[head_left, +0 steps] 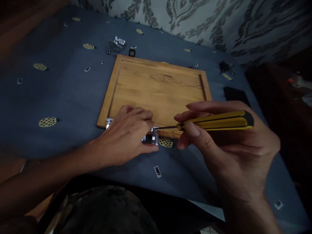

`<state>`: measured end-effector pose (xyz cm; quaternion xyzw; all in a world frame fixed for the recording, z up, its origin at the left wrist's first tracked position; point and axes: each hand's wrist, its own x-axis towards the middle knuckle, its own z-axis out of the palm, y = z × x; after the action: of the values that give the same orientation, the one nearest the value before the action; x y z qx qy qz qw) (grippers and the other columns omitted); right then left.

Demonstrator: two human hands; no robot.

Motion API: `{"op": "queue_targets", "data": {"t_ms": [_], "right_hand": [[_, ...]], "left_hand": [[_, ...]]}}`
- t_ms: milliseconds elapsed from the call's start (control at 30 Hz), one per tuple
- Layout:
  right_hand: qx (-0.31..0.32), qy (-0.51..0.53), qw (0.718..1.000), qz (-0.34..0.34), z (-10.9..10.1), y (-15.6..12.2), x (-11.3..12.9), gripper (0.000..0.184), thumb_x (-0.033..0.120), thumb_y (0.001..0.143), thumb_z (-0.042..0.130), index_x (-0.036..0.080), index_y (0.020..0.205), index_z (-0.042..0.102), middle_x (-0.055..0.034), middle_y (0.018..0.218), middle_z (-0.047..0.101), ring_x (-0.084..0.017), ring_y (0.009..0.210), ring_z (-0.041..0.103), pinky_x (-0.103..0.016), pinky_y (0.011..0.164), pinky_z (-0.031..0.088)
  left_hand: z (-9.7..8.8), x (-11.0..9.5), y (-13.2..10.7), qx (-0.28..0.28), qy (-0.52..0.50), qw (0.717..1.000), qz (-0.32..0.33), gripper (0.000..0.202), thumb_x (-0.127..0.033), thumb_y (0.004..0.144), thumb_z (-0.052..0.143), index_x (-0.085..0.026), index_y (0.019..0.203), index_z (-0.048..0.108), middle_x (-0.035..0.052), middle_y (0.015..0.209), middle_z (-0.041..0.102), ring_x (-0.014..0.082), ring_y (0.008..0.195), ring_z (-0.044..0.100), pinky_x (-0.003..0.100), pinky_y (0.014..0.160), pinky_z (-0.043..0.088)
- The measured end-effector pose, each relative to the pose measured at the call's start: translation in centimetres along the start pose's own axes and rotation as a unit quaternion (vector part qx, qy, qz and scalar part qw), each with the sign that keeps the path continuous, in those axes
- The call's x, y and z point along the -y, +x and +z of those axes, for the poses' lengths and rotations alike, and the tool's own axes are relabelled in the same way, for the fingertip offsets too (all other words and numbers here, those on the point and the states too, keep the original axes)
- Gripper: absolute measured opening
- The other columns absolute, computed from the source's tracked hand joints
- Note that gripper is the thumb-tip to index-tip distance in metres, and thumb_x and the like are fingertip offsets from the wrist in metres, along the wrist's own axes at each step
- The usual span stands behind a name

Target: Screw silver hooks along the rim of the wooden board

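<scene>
A wooden cabinet door panel point(157, 89) lies flat on a blue patterned cloth point(69, 92). My left hand point(128, 134) rests at the panel's near edge, fingers closed around a metal hinge point(150, 138). My right hand point(222, 144) grips a yellow-and-black screwdriver point(218, 120). The screwdriver's thin shaft points left, and its tip meets the hinge at the panel's edge. Part of the hinge is hidden under my left fingers.
A small bag of metal hardware point(117, 44) lies beyond the panel's far left corner, with a black bracket point(132, 52) beside it. A dark flat object point(236, 94) and black bits point(226, 67) sit right of the panel. Patterned fabric hangs behind.
</scene>
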<state>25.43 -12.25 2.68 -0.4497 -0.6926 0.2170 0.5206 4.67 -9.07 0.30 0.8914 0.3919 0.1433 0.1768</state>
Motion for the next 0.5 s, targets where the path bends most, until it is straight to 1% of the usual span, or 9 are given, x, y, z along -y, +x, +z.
{"op": "queue_targets", "data": {"t_ms": [100,167,233,267,333,400,433,500], "right_hand": [[0.035,0.069,0.996,0.037,-0.49,-0.17,-0.11,0.014,0.032,0.097,0.087,0.034,0.111,0.086,0.0011,0.109,0.086,-0.013,0.062,0.076,-0.03,0.056,0.065],[0.047,0.073,0.995,0.04,-0.76,-0.39,-0.29,0.013,0.032,0.1,0.085,0.035,0.113,0.087,0.0014,0.102,0.087,-0.014,0.057,0.073,-0.033,0.058,0.066],[0.044,0.051,0.997,0.025,-0.86,-0.51,-0.42,0.013,0.027,0.099,0.084,0.035,0.11,0.087,0.0021,0.095,0.087,-0.016,0.055,0.072,-0.035,0.061,0.066],[0.043,0.042,0.998,0.017,-0.83,-0.5,-0.46,0.013,0.024,0.098,0.085,0.035,0.106,0.087,0.0022,0.095,0.087,-0.015,0.053,0.072,-0.035,0.06,0.066],[0.039,0.023,0.999,-0.003,-0.68,-0.34,-0.51,0.012,0.021,0.097,0.085,0.032,0.093,0.086,0.0024,0.098,0.087,-0.014,0.052,0.071,-0.033,0.058,0.064],[0.032,-0.003,0.999,-0.028,-0.43,-0.08,-0.58,0.017,0.022,0.098,0.085,0.029,0.083,0.082,0.003,0.095,0.086,-0.014,0.054,0.072,-0.031,0.056,0.062],[0.027,-0.018,0.999,-0.042,-0.29,0.04,-0.64,0.019,0.023,0.098,0.085,0.028,0.081,0.08,0.0034,0.092,0.085,-0.014,0.055,0.073,-0.03,0.055,0.06],[0.006,-0.049,0.997,-0.06,0.03,0.18,-0.83,0.015,0.027,0.098,0.085,0.028,0.084,0.08,0.004,0.086,0.083,-0.014,0.057,0.074,-0.029,0.051,0.056]], "left_hand": [[0.06,0.04,-0.05,0.001,-0.001,1.0,0.003,0.024,-0.041,0.098,0.086,-0.018,0.095,0.079,0.0041,0.103,0.077,0.0263,0.104,0.071,0.043,0.098,0.046],[0.12,0.06,-0.06,-0.002,0.002,1.0,0.002,0.024,-0.041,0.097,0.087,-0.018,0.095,0.079,0.0042,0.103,0.077,0.0261,0.104,0.071,0.043,0.099,0.046],[0.16,0.06,-0.06,-0.005,0.002,1.0,0.003,0.026,-0.042,0.097,0.087,-0.018,0.094,0.078,0.0043,0.103,0.077,0.0263,0.104,0.071,0.043,0.098,0.046],[0.16,0.05,-0.04,-0.005,0.0,1.0,0.003,0.026,-0.042,0.096,0.087,-0.018,0.093,0.078,0.0041,0.102,0.077,0.0264,0.104,0.071,0.043,0.098,0.046],[0.11,0.03,-0.01,-0.003,-0.003,1.0,0.001,0.025,-0.041,0.096,0.088,-0.018,0.094,0.078,0.004,0.102,0.077,0.0266,0.105,0.071,0.043,0.098,0.046],[0.02,-0.01,0.03,0.004,-0.005,1.0,-0.004,0.025,-0.041,0.095,0.089,-0.018,0.094,0.078,0.0041,0.101,0.076,0.0269,0.105,0.071,0.044,0.099,0.046],[-0.02,-0.03,0.05,0.006,-0.006,1.0,-0.006,0.025,-0.041,0.095,0.089,-0.018,0.094,0.078,0.0041,0.101,0.076,0.027,0.105,0.071,0.044,0.099,0.046],[-0.08,-0.08,0.07,0.008,-0.005,1.0,-0.008,0.025,-0.041,0.095,0.089,-0.018,0.094,0.079,0.0041,0.102,0.076,0.0272,0.106,0.071,0.044,0.1,0.046]]}}
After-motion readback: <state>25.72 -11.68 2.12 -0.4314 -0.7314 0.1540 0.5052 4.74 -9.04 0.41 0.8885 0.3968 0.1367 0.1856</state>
